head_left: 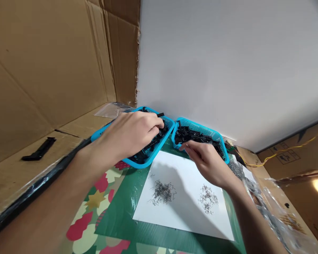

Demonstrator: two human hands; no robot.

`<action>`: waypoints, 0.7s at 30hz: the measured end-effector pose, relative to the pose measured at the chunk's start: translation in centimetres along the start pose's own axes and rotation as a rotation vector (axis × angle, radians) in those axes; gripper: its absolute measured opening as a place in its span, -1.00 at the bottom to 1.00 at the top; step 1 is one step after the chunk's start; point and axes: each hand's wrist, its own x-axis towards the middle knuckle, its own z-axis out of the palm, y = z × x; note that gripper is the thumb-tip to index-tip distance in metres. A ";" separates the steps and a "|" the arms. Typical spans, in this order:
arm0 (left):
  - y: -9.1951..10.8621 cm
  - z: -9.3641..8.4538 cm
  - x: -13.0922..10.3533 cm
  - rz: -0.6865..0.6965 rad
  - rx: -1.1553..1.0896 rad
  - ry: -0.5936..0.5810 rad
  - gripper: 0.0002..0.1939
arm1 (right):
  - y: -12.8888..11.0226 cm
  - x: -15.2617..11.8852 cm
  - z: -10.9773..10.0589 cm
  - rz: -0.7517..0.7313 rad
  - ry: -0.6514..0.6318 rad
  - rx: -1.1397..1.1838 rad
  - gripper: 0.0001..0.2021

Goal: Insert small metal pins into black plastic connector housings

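One short black plastic bar (160, 114) is seen crosswise just past the nearer left hand (140, 130), whose hold cannot be told, beyond the rectangular white paper sheet's (185, 197) far-left corner; at its far edge, the right hand (206, 160) is pictured fingertips together, any contents hidden.

The left basket (140, 165) stands before the wall (214, 70), with the right basket (198, 127) just beside it; dark parts (188, 134) fill both. In front of them, a sheet (145, 211) lies on the covered worktop (116, 215), bearing a left heap of wires (163, 193) and a right heap of wires (208, 199). On the left, a cardboard panel (55, 53) rises behind a cardboard base (10, 176), where a lone piece (39, 150) lies (well apart from the baskets). Right of the right basket, a cable (270, 158) runs towards a cardboard box (291, 151), and plastic bags (275, 211) lie right of the sheet.
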 end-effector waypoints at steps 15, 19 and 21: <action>-2.0 7.1 7.2 0.034 0.180 -0.564 -0.82 | 3.5 -7.4 7.7 0.308 -0.103 0.151 -0.92; -1.9 7.6 7.4 0.041 0.194 -0.563 -0.83 | 3.4 -6.9 7.9 0.289 -0.131 0.135 -0.93; -1.8 7.8 7.3 0.047 0.190 -0.554 -0.81 | 3.2 -6.8 7.7 0.273 -0.149 0.121 -0.88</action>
